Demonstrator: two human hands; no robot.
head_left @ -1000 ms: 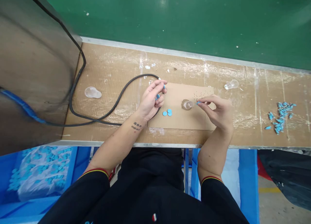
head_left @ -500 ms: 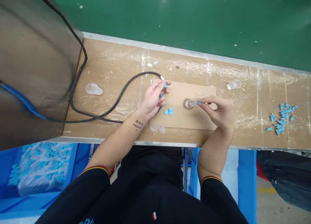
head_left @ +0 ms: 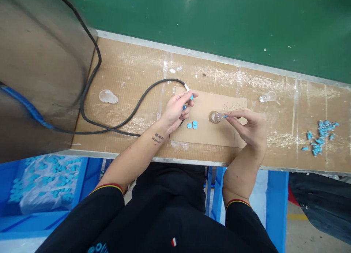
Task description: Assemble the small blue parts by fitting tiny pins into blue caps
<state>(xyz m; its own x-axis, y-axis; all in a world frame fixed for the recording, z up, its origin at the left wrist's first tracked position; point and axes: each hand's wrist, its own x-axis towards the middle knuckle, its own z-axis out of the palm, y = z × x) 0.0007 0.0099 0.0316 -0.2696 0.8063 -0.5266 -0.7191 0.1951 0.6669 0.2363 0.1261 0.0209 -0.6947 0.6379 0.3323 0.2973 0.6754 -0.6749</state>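
My left hand (head_left: 177,108) is closed above the left part of a cardboard sheet (head_left: 203,136), a round blue disc (head_left: 192,97) pinched at its fingertips. Another blue piece (head_left: 184,107) shows among the curled fingers. To the right, the thumb and forefinger of my right hand (head_left: 248,125) pinch a small blue piece (head_left: 225,116) with a thin end. This piece touches or overlaps the mouth of a small clear cup (head_left: 216,117) standing on the sheet; I cannot tell which. Several blue discs (head_left: 195,125) lie between the hands.
A black cable (head_left: 145,94) loops in from the left, its white-marked end (head_left: 187,87) beside my left hand. Clear bulb-shaped pieces (head_left: 108,96) lie at both sides. Small blue parts (head_left: 319,138) are heaped at right. Blue bins (head_left: 85,187) stand below the table edge.
The view has shifted slightly. My right hand has brought the small blue piece a little closer over the clear cup. My left hand keeps its hold.
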